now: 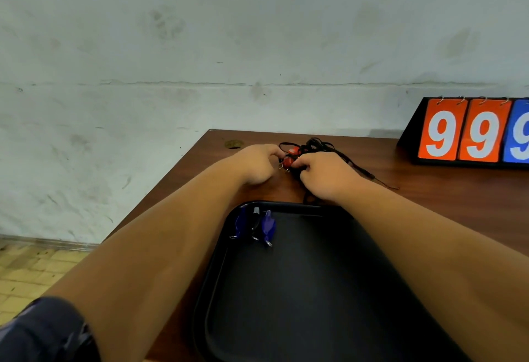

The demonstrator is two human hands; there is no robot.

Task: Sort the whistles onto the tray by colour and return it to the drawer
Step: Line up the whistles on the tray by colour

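Head view: the left hand (254,163) and right hand (326,174) pinch a red whistle (287,162) with curled fingers, in tangled black cords (317,144) on the table (429,190) just past the tray (286,304). Blue whistles (268,225) lie in its far left corner. Next, probably: pull the red one free and set it apart from the blue.

Red whistles (287,162), black tray (300,290).

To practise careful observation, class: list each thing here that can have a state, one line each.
Left hand: pinching the red whistle.
Right hand: gripping the red whistle too.
Red whistle: between both hands, off the tray.
Black lanyards: tangled on the table.
Blue whistles: lying in the tray's far-left corner.
Tray: flat on the table.
Scoreboard: upright, showing nines.
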